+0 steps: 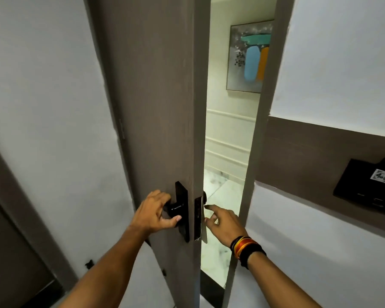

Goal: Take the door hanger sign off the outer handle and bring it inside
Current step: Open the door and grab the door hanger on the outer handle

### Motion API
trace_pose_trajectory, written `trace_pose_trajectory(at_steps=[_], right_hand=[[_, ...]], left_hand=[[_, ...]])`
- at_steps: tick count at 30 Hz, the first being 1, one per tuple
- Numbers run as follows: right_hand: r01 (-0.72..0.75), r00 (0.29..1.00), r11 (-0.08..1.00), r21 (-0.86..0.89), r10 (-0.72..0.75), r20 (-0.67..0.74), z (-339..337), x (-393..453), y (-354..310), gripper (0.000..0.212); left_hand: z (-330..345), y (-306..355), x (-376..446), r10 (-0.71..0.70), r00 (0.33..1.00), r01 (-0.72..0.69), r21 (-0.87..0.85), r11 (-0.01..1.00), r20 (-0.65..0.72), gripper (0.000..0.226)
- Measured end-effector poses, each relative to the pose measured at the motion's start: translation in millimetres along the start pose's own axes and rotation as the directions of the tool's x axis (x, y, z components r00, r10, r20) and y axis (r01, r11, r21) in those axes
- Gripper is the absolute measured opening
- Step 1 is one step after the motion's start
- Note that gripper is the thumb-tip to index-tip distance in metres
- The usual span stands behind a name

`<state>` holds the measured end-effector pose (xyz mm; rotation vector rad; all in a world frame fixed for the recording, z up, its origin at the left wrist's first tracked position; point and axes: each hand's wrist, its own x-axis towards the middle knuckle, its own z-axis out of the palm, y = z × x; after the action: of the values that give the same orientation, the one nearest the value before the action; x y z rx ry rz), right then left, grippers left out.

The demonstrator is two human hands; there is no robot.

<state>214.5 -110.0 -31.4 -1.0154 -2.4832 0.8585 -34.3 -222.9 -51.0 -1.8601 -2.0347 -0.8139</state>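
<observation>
The left hand (157,211) grips the inner handle (176,210) to hold the door (156,107) ajar, so the right hand (225,223), fingers loosely open, can reach round the door's edge toward the sign (203,227), seen edge-on there.

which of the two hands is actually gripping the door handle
The left hand: its fingers wrap the black inner handle. The right hand, with the bracelets, is open and only reaches past the door edge.
</observation>
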Motion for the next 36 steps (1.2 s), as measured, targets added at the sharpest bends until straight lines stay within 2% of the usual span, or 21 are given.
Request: trace_pose_trajectory(at_steps=[3, 6, 10, 16, 23, 28, 31, 36], right_hand=[[0.13, 0.991, 0.988, -0.078, -0.128, 0.023, 17, -9, -25, 0.04], [0.236, 0.97, 0.95, -0.205, -0.243, -0.011, 36, -19, -47, 0.028], [0.343, 0.931, 0.881, -0.327, -0.365, -0.007, 62, -28, -72, 0.028], [0.437, 0.878, 0.828, -0.351, -0.478, -0.033, 87, -47, -110, 0.022], [0.405, 0.895, 0.854, -0.328, -0.444, -0.05, 103, -62, -140, 0.021], [0.385, 0.883, 0.888, -0.251, -0.434, -0.178, 96, -54, -159, 0.027], [0.331, 0.901, 0.913, -0.236, -0.381, -0.208, 87, -40, -163, 0.032], [0.213, 0.936, 0.916, -0.341, -0.291, -0.199, 75, 3, -142, 0.043]], left_hand=[[-26, -7, -19, -0.018, 0.999, 0.016, 0.059, 0.998, 0.032, 0.058], [-53, -14, -34, -0.048, 0.993, 0.033, 0.139, 0.99, 0.112, 0.071], [-82, -22, -58, -0.049, 0.991, 0.032, 0.13, 0.991, 0.125, 0.086], [-112, -44, -87, -0.043, 0.989, 0.029, 0.1, 0.995, 0.144, 0.091], [-126, -63, -101, -0.034, 0.987, 0.022, 0.077, 0.997, 0.155, 0.086], [-132, -65, -104, -0.032, 0.989, 0.017, 0.105, 0.994, 0.142, 0.091], [-133, -67, -103, -0.078, 0.976, 0.054, 0.123, 0.991, 0.204, 0.099], [-123, -75, -104, -0.085, 0.976, 0.059, 0.133, 0.989, 0.199, 0.101]])
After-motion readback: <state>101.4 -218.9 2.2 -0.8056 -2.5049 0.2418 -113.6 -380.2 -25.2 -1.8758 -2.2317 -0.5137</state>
